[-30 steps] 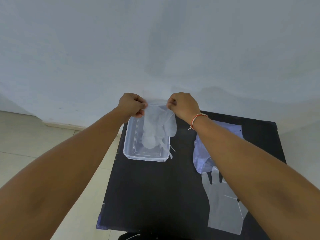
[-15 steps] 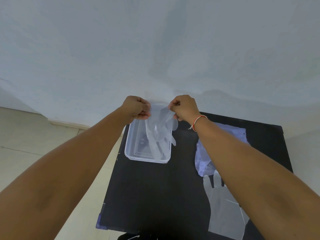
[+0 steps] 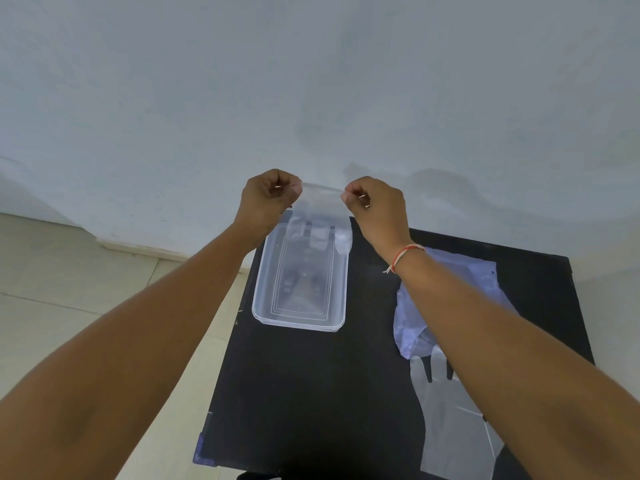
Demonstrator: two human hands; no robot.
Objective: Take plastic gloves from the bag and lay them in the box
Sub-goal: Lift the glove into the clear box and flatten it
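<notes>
A clear plastic glove (image 3: 320,216) hangs stretched between my two hands, above the far end of the clear rectangular box (image 3: 263,306). My left hand (image 3: 268,197) pinches its cuff on the left, my right hand (image 3: 375,206) pinches it on the right. The glove's fingers dangle down to the box's far rim, with the thumb just outside the right rim. The bluish plastic bag (image 3: 481,278) lies on the black table (image 3: 311,393) to the right, partly under my right forearm. Another clear glove (image 3: 453,427) lies flat at the near right.
The table stands against a pale wall (image 3: 311,81). Tiled floor (image 3: 69,289) lies to the left of the table's left edge. The box sits close to that left edge.
Both hands have risen and moved apart, pulling the glove's cuff taut. The glove, which hung crumpled into the box, now hangs flat with only its fingertips at the far rim.
</notes>
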